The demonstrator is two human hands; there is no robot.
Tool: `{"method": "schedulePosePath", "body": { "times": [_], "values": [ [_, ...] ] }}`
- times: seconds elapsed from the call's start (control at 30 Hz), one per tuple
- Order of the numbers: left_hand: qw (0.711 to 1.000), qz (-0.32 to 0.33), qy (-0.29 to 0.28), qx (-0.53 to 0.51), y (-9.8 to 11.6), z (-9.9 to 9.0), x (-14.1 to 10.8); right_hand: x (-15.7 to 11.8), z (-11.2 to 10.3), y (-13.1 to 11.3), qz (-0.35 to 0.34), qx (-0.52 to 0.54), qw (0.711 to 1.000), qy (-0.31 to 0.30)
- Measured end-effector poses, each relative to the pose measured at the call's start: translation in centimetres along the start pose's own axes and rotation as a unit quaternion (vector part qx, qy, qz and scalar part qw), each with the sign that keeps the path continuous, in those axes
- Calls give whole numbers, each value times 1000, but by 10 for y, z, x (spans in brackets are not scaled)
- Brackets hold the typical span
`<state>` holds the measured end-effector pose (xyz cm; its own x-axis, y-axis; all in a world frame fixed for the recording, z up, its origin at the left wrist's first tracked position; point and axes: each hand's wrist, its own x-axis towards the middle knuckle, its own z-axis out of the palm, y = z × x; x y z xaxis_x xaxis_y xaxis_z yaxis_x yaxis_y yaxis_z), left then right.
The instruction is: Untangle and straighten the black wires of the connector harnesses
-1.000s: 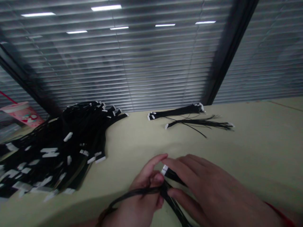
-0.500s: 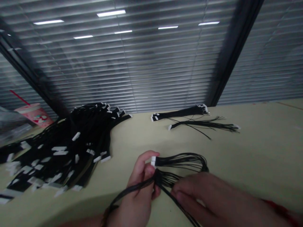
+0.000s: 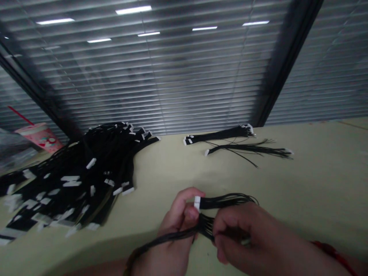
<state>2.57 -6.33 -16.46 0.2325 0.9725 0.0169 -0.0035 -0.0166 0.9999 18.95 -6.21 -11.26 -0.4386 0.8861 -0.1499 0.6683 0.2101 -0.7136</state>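
A heap of black cables [image 3: 96, 153] with white ends lies on the pale table [image 3: 316, 172]; to the right of the heap, and nearer the wearer, both hands are at work on a black wire harness [image 3: 221, 202]. The left hand [image 3: 174, 237] is closed, its thumb and forefinger pinching the white connector [image 3: 197, 202] at the harness's end — the hand closer to the heap; a dark strand [image 3: 163, 238] runs back from its grip across the palm side toward the wrist. The right hand [image 3: 253, 234], farther from the heap, has its fingertips together on the lower wires (exactly how many they clasp is hidden); a red band [image 3: 330, 249] circles its wrist. The upper wires bow out in a loop above that hand, ending behind its knuckles.

Right of the heap's far end lies a tied bundle [image 3: 220, 134]; a looser bundle [image 3: 247, 150] with splayed wires sits just beside it, a little nearer the wearer. Behind the heap's left side stands a pink cup [image 3: 41, 137] with a red straw [image 3: 20, 115]; behind everything — heap included — hang slatted blinds [image 3: 184, 84].
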Motion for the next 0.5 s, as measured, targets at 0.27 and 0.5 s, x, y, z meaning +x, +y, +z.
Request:
{"method": "schedulePosePath", "body": {
  "times": [0.27, 0.5],
  "values": [
    [996, 8, 22, -87, -7, -4, 14, -5, 4, 14, -18, -80, 993, -85],
    [979, 18, 6, -205, -8, -3, 11, -4, 3, 19, -100, -46, 987, 115]
  ]
}}
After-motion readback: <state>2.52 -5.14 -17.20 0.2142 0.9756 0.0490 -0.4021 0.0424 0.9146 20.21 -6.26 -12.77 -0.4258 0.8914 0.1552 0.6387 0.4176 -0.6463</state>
